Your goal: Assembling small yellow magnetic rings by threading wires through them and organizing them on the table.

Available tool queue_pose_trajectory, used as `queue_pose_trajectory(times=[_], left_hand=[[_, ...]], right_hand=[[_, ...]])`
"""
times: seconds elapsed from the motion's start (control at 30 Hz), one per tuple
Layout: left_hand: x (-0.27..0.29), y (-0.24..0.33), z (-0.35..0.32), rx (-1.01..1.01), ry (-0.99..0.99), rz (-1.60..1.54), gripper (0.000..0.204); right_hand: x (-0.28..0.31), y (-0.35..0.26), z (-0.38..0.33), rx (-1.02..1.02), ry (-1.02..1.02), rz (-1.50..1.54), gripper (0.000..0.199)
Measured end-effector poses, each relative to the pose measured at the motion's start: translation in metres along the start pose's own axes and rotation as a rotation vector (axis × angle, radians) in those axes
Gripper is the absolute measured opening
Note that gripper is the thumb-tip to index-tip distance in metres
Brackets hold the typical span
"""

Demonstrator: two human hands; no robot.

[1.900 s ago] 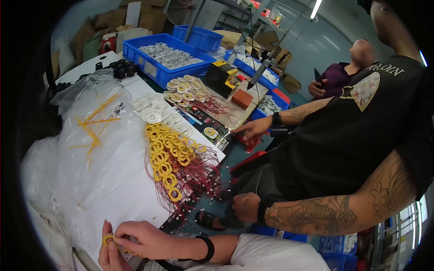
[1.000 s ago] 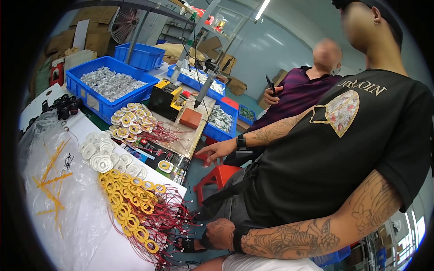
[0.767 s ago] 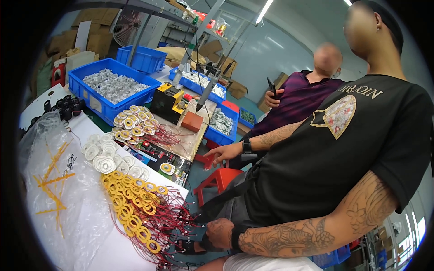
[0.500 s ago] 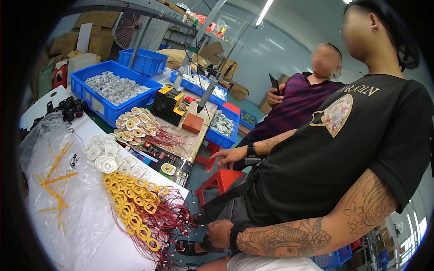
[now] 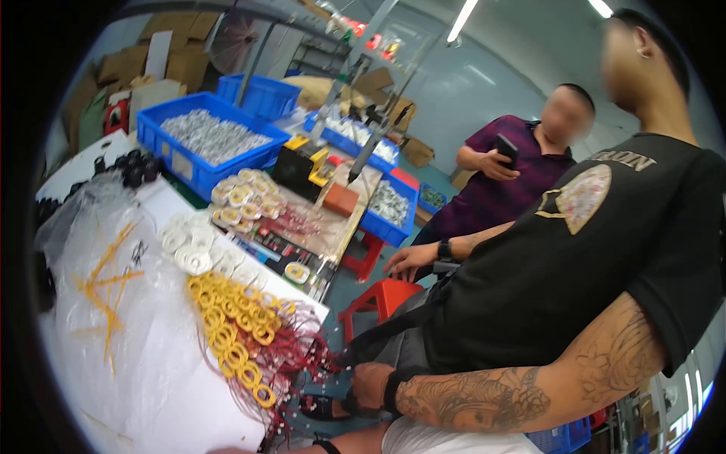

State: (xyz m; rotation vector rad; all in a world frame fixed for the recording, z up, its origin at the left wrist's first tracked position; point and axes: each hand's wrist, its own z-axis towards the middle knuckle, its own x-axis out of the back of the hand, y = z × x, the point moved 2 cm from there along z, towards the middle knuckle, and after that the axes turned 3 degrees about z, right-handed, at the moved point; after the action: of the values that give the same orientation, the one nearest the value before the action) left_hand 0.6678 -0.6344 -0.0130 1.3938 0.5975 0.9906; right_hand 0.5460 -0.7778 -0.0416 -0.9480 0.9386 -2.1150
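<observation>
My right forearm (image 5: 359, 440), with a black band at the wrist, crosses the lower edge beside white cloth. Only a sliver of my right hand (image 5: 224, 451) shows at the table's near edge, its fingers cut off by the frame. My left hand is out of sight. Closest to the right hand are several yellow rings (image 5: 234, 333) with dark red wires, heaped on the white table top (image 5: 189, 420). Left of them lies a clear plastic bag (image 5: 144, 340) with thin yellow plastic sticks (image 5: 110, 291) on it. White discs (image 5: 193, 253) are piled behind the rings.
A person in a black shirt (image 5: 544, 287) sits close on the right, hand near a red stool (image 5: 386, 295). Another person (image 5: 514, 166) holds a phone. Farther back are white-and-yellow coils (image 5: 246, 197), a blue bin (image 5: 189, 174) of small pale parts and black round parts (image 5: 136, 170).
The whole scene has shifted right and slightly down. More of my right forearm shows at the lower edge. The far person's phone has moved right and tilted.
</observation>
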Motion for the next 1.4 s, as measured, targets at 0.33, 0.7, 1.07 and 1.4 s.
queue_pose_trajectory(times=[0.33,0.7,1.07,1.4], left_hand=[[-0.027,0.016,0.002,-0.147,0.148,-0.082,0.005],[-0.015,0.028,-0.006,-0.222,0.221,-0.054,0.007],[0.000,0.025,0.005,0.187,0.135,-0.590,0.015],[-0.001,0.048,0.049,0.161,-0.103,0.276,0.019]], right_hand=[[0.031,-0.047,0.017,-0.153,-0.052,0.051,0.013],[0.021,-0.061,0.021,-0.325,-0.160,0.106,0.015],[0.025,-0.060,0.015,-0.342,-0.087,0.166,0.010],[0.055,-0.041,-0.002,-0.557,0.104,1.132,0.011]])
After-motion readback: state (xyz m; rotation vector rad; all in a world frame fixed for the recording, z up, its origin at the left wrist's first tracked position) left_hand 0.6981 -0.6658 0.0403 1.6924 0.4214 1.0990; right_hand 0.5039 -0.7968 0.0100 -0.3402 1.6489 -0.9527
